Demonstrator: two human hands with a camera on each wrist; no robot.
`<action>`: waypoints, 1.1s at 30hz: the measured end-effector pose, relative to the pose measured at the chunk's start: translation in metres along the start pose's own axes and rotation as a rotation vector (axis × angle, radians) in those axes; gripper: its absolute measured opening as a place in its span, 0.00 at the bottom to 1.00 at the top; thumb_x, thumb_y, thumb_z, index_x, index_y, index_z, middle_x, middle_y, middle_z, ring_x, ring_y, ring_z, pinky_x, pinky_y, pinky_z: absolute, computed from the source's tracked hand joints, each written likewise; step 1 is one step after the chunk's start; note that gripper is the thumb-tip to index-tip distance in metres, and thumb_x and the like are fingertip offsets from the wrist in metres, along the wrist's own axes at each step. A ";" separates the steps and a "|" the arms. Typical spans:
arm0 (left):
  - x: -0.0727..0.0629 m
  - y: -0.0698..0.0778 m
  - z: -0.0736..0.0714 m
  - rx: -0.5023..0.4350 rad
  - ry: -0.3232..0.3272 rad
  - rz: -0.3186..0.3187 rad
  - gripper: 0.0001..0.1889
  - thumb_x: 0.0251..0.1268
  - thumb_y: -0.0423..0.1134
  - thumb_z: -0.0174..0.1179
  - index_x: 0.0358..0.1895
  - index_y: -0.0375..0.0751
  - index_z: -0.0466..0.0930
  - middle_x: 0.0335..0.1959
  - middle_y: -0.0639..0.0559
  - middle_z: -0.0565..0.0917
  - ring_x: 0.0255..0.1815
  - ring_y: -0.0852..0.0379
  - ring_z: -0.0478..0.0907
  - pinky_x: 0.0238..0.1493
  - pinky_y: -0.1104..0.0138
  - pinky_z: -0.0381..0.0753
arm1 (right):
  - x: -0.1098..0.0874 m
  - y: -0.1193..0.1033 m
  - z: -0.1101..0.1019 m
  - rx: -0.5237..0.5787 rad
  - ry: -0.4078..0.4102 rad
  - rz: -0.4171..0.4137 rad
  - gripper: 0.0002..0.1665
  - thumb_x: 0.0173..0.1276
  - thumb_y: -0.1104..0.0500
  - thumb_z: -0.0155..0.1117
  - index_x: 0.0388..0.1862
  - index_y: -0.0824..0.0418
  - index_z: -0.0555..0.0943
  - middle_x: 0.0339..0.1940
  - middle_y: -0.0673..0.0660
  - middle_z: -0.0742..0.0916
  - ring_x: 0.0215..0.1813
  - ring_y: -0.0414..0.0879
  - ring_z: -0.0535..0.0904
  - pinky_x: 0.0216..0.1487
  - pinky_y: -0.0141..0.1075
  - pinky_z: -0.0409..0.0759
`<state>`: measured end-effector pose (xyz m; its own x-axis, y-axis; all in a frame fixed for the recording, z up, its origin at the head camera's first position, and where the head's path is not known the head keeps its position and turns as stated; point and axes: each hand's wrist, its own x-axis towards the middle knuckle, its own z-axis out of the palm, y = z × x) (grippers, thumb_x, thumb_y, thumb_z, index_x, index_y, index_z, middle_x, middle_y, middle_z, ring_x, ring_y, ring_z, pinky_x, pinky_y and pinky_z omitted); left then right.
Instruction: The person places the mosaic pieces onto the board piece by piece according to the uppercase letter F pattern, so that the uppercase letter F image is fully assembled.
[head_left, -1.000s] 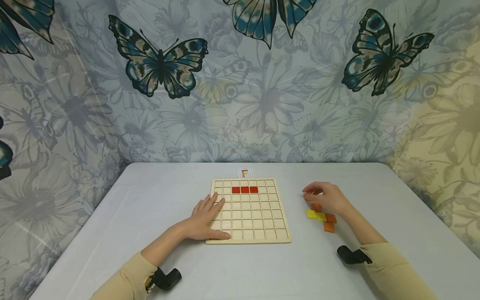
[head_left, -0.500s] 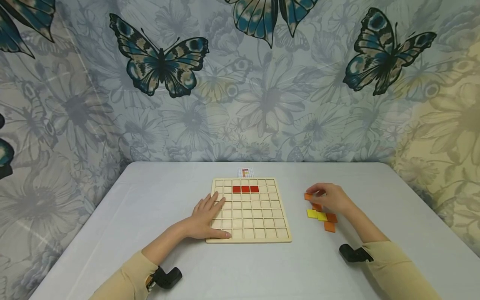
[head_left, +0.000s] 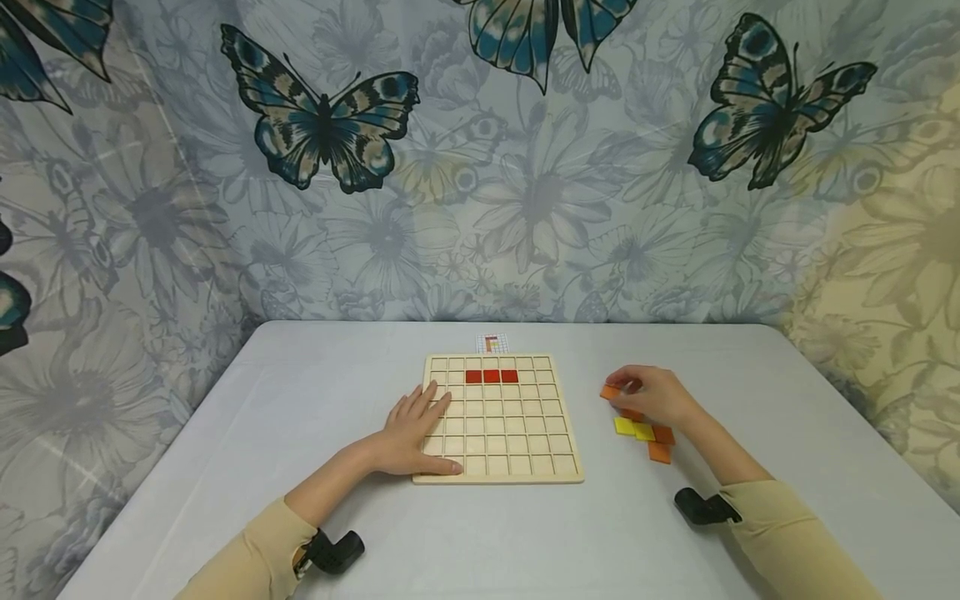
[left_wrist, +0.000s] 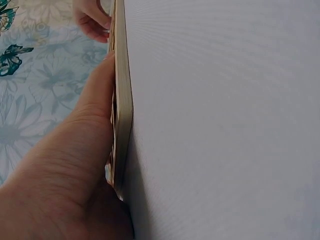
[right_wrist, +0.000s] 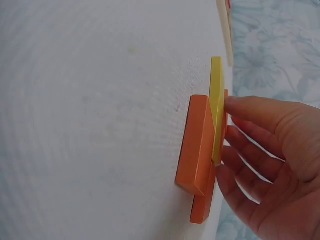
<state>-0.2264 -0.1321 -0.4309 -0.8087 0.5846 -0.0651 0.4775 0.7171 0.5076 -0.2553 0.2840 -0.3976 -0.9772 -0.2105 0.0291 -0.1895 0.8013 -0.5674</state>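
In the head view, a wooden grid board (head_left: pixel 517 468) lies mid-table, with three red square tiles (head_left: pixel 491 377) side by side in one row near its far edge. Fingers spread, my left hand (head_left: pixel 408 437) rests on the board's left side; the left wrist view shows the thumb along the board's edge (left_wrist: pixel 123 95). To the right of the board, my right hand (head_left: pixel 656 396) pinches an orange square tile (head_left: pixel 610 391) at its fingertips. Just below that hand lie yellow tiles (head_left: pixel 624 426) and orange tiles (head_left: pixel 660 452), also close up in the right wrist view, including an orange tile (right_wrist: pixel 192 145).
A small card with a printed grid pattern (head_left: pixel 492 343) lies just beyond the board's far edge. The white table (head_left: pixel 480 542) backs onto a wall covering with butterflies (head_left: pixel 322 125). A black wrist device (head_left: pixel 705 507) sits at each sleeve.
An orange tile has come into sight at my right fingertips and shifted slightly left with them. My left hand stays in place on the board.
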 end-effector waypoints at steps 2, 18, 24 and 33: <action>-0.001 0.002 -0.002 0.002 -0.005 0.002 0.60 0.53 0.71 0.62 0.79 0.41 0.41 0.79 0.39 0.34 0.78 0.39 0.27 0.71 0.43 0.30 | 0.000 0.000 0.000 -0.002 0.002 -0.004 0.19 0.61 0.59 0.72 0.50 0.64 0.83 0.42 0.57 0.84 0.42 0.51 0.78 0.40 0.39 0.78; -0.004 0.011 -0.009 0.017 -0.022 -0.019 0.58 0.55 0.66 0.64 0.79 0.41 0.42 0.79 0.38 0.34 0.77 0.37 0.28 0.71 0.42 0.31 | 0.003 -0.009 0.003 0.010 0.015 -0.024 0.22 0.61 0.57 0.73 0.52 0.64 0.82 0.39 0.54 0.85 0.41 0.49 0.78 0.36 0.38 0.78; -0.004 0.010 -0.009 0.020 -0.021 -0.012 0.58 0.55 0.66 0.64 0.79 0.40 0.42 0.79 0.38 0.34 0.77 0.37 0.28 0.71 0.41 0.31 | 0.004 -0.026 0.010 0.083 0.000 -0.037 0.22 0.60 0.55 0.73 0.52 0.63 0.83 0.39 0.54 0.85 0.42 0.49 0.78 0.33 0.37 0.78; -0.004 0.011 -0.008 0.008 -0.019 -0.013 0.58 0.54 0.66 0.65 0.79 0.41 0.43 0.79 0.38 0.35 0.77 0.37 0.28 0.71 0.42 0.32 | 0.007 -0.047 0.023 0.107 -0.012 -0.103 0.21 0.60 0.55 0.74 0.51 0.61 0.84 0.37 0.51 0.86 0.43 0.47 0.80 0.45 0.41 0.77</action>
<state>-0.2207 -0.1296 -0.4183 -0.8083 0.5821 -0.0879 0.4696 0.7277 0.5000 -0.2510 0.2321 -0.3901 -0.9517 -0.2957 0.0825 -0.2770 0.7112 -0.6461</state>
